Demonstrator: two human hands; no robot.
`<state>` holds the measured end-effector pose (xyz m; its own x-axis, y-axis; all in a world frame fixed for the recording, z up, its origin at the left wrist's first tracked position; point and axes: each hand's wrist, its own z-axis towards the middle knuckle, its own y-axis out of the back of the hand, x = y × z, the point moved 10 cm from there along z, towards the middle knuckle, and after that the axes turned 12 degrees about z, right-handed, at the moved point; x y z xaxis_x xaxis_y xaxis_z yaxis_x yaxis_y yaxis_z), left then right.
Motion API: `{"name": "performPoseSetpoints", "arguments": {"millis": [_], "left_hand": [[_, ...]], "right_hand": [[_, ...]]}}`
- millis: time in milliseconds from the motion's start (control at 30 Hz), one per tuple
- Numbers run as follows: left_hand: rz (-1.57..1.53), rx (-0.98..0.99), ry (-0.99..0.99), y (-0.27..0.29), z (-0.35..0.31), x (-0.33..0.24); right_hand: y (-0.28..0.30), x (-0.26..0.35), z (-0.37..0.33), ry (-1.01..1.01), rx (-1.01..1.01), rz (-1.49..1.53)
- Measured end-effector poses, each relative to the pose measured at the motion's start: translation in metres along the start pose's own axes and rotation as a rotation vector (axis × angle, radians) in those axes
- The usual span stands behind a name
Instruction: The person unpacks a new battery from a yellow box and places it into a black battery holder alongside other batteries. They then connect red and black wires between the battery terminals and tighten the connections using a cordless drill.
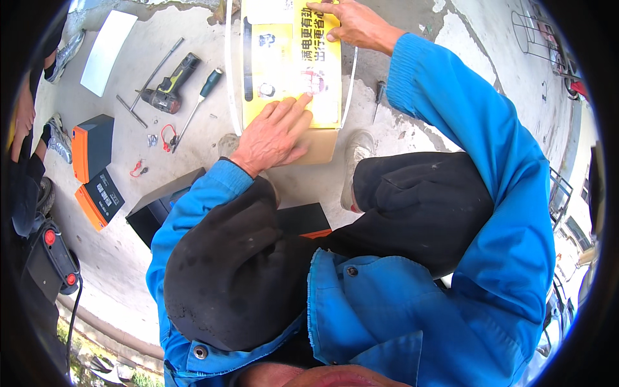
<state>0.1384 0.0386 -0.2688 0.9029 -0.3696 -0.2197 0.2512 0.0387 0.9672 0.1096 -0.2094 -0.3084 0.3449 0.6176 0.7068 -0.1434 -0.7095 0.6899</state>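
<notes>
A yellow printed cardboard box (277, 64) stands on the ground in front of my knees. White strapping bands (231, 71) bow out loosely along both of its sides. My left hand (274, 132) lies on the box's near left part, fingers stretched and resting on the printed surface. At the far right edge, my right hand (361, 24) touches the top with its index finger extended and thumb on the box. Neither hand holds a tool.
Left of the box lie a cordless drill (171, 84), a T-handle wrench (148, 80), a green-handled screwdriver (205, 97) and red leads (169, 137). Black-and-orange batteries (92, 148) sit further left, near another person's shoes (61, 138). Another screwdriver (379, 97) is right of the box.
</notes>
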Motion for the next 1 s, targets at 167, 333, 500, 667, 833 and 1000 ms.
{"name": "performPoseSetpoints", "arguments": {"millis": [167, 333, 500, 667, 833, 1000], "left_hand": [[0.017, 0.035, 0.029, -0.003, 0.004, 0.002], [0.021, 0.059, 0.052, -0.006, 0.004, 0.003], [0.02, 0.062, 0.108, -0.005, 0.006, 0.007], [-0.002, 0.08, 0.146, -0.005, 0.009, 0.01], [0.023, 0.075, 0.078, -0.004, 0.009, 0.005], [0.032, 0.072, 0.055, -0.005, 0.007, 0.003]], "right_hand": [[0.003, 0.001, -0.005, 0.033, -0.005, -0.056], [0.002, 0.002, -0.006, -0.052, 0.034, -0.051], [0.005, 0.009, -0.007, -0.066, 0.031, -0.072], [0.003, 0.008, -0.007, -0.083, 0.038, -0.082], [0.004, 0.01, -0.006, -0.073, 0.037, -0.056], [0.003, 0.01, -0.006, -0.065, 0.043, -0.041]]}}
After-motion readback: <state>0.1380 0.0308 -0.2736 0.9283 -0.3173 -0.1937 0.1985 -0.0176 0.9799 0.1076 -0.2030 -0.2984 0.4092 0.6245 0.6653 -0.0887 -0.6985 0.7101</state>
